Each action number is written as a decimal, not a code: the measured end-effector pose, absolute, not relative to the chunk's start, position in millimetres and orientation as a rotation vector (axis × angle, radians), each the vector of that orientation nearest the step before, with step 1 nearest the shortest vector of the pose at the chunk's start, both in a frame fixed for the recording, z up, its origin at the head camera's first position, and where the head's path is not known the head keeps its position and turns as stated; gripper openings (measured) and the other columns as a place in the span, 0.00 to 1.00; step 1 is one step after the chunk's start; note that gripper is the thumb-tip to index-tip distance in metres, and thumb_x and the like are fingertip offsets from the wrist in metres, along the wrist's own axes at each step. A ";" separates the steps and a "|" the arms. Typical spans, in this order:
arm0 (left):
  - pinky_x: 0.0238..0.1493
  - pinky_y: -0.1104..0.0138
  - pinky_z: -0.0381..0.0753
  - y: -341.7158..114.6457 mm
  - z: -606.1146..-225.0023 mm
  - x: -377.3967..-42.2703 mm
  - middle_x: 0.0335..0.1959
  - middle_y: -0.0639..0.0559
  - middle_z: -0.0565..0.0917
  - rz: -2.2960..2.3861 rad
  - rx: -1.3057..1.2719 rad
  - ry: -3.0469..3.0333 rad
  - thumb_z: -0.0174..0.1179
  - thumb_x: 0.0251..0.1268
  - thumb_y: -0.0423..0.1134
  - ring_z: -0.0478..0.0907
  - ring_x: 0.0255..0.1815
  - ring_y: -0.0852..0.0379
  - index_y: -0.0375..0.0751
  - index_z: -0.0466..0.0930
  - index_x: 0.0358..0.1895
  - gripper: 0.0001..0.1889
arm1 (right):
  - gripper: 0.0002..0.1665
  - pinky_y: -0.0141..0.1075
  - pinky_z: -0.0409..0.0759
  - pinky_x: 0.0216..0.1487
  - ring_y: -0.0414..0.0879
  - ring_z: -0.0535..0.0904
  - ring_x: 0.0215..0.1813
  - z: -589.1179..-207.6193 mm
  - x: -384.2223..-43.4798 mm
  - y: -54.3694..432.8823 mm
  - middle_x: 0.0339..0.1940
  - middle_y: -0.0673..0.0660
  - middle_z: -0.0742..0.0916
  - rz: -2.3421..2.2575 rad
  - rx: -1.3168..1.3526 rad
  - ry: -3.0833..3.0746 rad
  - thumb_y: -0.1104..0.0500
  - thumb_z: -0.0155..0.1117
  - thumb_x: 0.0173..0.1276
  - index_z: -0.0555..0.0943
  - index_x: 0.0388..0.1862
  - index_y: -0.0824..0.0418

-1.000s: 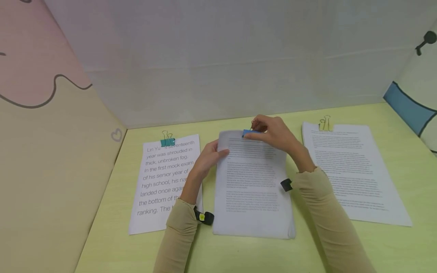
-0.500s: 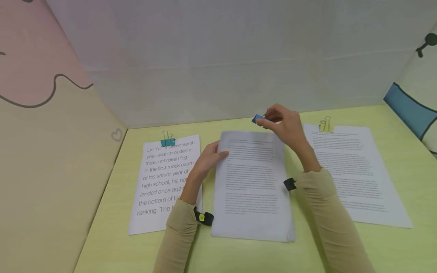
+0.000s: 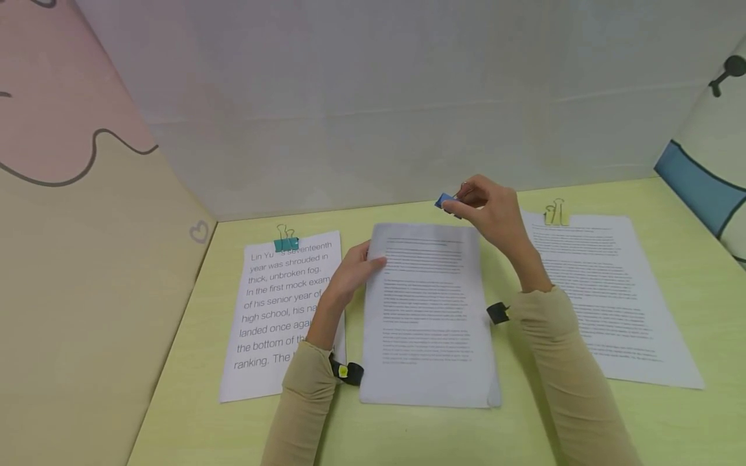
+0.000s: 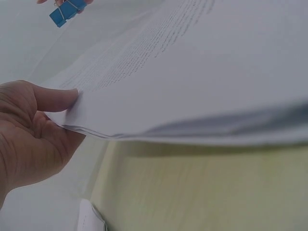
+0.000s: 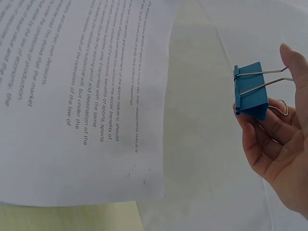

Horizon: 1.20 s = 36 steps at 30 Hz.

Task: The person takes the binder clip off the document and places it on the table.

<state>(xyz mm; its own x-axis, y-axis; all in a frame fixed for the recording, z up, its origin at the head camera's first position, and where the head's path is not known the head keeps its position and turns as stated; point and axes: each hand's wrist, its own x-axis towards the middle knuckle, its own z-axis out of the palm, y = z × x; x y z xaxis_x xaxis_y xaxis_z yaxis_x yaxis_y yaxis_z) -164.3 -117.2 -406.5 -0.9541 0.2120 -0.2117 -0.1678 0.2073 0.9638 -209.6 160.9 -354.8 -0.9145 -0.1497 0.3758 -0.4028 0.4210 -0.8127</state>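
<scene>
A stack of printed sheets [image 3: 428, 310] lies in the middle of the yellow-green table [image 3: 175, 414]. My left hand [image 3: 352, 272] pinches its upper left edge, thumb on top, with the corner of the stack [image 4: 159, 96] lifted a little. My right hand [image 3: 486, 210] is raised above the stack's far right corner and pinches a blue binder clip [image 3: 445, 200] by its wire handles. In the right wrist view the blue binder clip [image 5: 251, 91] hangs clear of the stack [image 5: 82, 96]. The same clip [image 4: 67, 10] shows at the top left of the left wrist view.
A sheet with large print [image 3: 280, 310] lies at the left under a teal binder clip [image 3: 286, 243]. Another stack [image 3: 606, 291] lies at the right with a pale yellow clip [image 3: 555, 217]. Walls close the table at the back and both sides.
My right hand took the blue clip off the top edge of the middle stack and lifted it up and to the right. The left hand kept its hold on the stack's edge.
</scene>
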 end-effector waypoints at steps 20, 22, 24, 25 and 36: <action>0.53 0.59 0.79 -121.9 -406.8 -164.7 0.52 0.39 0.86 1.805 0.030 2.211 0.52 0.78 0.31 0.85 0.44 0.50 0.34 0.72 0.72 0.22 | 0.17 0.27 0.77 0.37 0.31 0.84 0.32 -356.2 -211.7 167.8 0.34 0.61 0.90 1.473 0.452 -2.473 0.55 0.76 0.68 0.81 0.41 0.67; 0.53 0.59 0.79 -122.3 -407.4 -164.9 0.52 0.40 0.86 1.803 0.026 2.217 0.52 0.78 0.31 0.86 0.44 0.50 0.35 0.72 0.72 0.22 | 0.17 0.27 0.77 0.37 0.30 0.83 0.32 -356.0 -211.6 168.8 0.34 0.61 0.89 1.464 0.445 -2.483 0.54 0.75 0.68 0.81 0.41 0.67; 0.53 0.59 0.79 -122.7 -408.2 -165.3 0.53 0.40 0.86 1.804 0.025 2.219 0.52 0.78 0.31 0.86 0.44 0.50 0.35 0.72 0.72 0.23 | 0.17 0.27 0.77 0.36 0.30 0.83 0.32 -356.2 -211.9 170.0 0.34 0.60 0.89 1.455 0.433 -2.492 0.53 0.75 0.68 0.81 0.40 0.66; 0.53 0.59 0.79 -122.8 -408.3 -165.3 0.53 0.40 0.86 1.803 0.022 2.221 0.52 0.78 0.31 0.86 0.44 0.50 0.35 0.72 0.72 0.23 | 0.18 0.27 0.77 0.36 0.30 0.83 0.32 -356.2 -212.1 170.7 0.34 0.60 0.89 1.453 0.426 -2.496 0.53 0.75 0.68 0.81 0.40 0.66; 0.48 0.61 0.81 -125.3 -408.9 -166.4 0.53 0.40 0.85 1.826 -0.006 2.228 0.52 0.78 0.32 0.85 0.45 0.49 0.37 0.71 0.74 0.24 | 0.24 0.31 0.76 0.41 0.34 0.82 0.37 -357.7 -214.9 180.6 0.39 0.63 0.90 1.415 0.335 -2.543 0.45 0.71 0.71 0.83 0.49 0.65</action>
